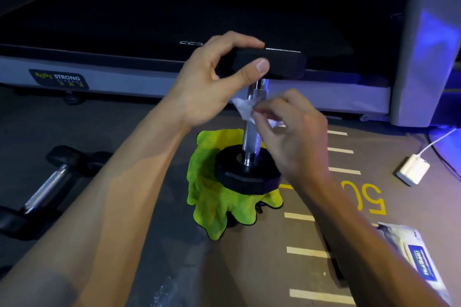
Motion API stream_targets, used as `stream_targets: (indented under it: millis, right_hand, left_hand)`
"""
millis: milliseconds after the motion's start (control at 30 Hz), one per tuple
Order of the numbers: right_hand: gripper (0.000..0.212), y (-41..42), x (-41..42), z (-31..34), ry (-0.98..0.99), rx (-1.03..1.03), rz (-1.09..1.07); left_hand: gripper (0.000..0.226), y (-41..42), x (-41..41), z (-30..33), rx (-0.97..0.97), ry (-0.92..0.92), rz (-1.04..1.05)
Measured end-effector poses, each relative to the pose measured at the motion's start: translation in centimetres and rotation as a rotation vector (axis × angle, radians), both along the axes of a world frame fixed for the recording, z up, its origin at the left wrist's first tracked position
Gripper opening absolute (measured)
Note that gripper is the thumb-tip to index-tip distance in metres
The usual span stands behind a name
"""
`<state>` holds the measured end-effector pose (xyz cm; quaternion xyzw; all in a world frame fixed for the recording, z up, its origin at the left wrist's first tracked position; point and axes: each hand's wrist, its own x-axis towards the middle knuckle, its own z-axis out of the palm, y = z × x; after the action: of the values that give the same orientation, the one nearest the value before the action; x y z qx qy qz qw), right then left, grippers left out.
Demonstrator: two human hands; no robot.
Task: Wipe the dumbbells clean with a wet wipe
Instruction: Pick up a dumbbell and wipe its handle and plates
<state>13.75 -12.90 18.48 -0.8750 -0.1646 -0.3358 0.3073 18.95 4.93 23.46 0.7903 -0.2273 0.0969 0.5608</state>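
A black dumbbell (249, 172) with a knurled chrome handle stands upright on a lime-green cloth (212, 207) on the floor. My left hand (209, 82) grips its top weight head between thumb and fingers. My right hand (289, 132) pinches a crumpled white wet wipe (243, 107) against the upper part of the handle. A second dumbbell (47, 182) lies on its side on the floor at the left.
A treadmill (124, 32) with a grey side rail runs across the back. A white charger block (412, 169) with its cable lies at the right. A wipes packet (411, 257) sits at the lower right. Yellow markings cross the floor.
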Motion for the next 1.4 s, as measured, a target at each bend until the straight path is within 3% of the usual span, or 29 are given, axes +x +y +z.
stream_targets:
  millis: [167,400,500,567,767,833,967,1100,1267,1400]
  right_hand:
    - [0.005,-0.6,-3.1,-3.2,0.243,-0.139,0.092]
    - [0.01,0.9,0.3,0.5,-0.071,-0.149,-0.007]
    - [0.031,0.4,-2.3,-2.1,0.069,-0.236,0.075]
    - [0.031,0.2,-3.3,-3.0,0.147,-0.224,0.057]
    - [0.027,1.1,-0.3,0.1,-0.073,-0.065,-0.024]
    - [0.028,1.3,-0.8,-0.9,-0.022,-0.117,-0.04]
    - [0.053,1.5,-2.4,-2.6,0.082,-0.264,-0.021]
    - [0.047,1.7,-0.3,-0.8,0.032,-0.22,-0.041]
    - [0.056,1.2,-3.0,-2.6,0.143,-0.307,0.049]
    - [0.053,0.8,-1.8,-1.6,0.085,-0.364,0.02]
  left_hand:
    - [0.031,0.0,-0.1,0.0,-0.025,0.015,-0.018]
    - [0.03,-0.1,-0.4,0.3,-0.027,0.028,-0.012]
    - [0.028,-0.1,-0.3,0.1,-0.034,0.032,-0.002]
    - [0.027,-0.1,-0.4,0.1,-0.044,0.04,0.004]
    - [0.029,-0.3,-0.6,0.3,-0.03,0.055,0.015]
    - [0.03,-0.1,-0.4,0.2,-0.029,0.054,0.026]
    - [0.031,-0.2,-0.4,0.1,-0.034,0.06,0.034]
    - [0.029,-0.5,-0.5,0.4,-0.044,0.068,0.027]
    - [0.03,0.0,-0.5,0.2,-0.025,0.055,0.033]
    - [0.03,-0.2,-0.6,0.2,-0.014,0.046,0.022]
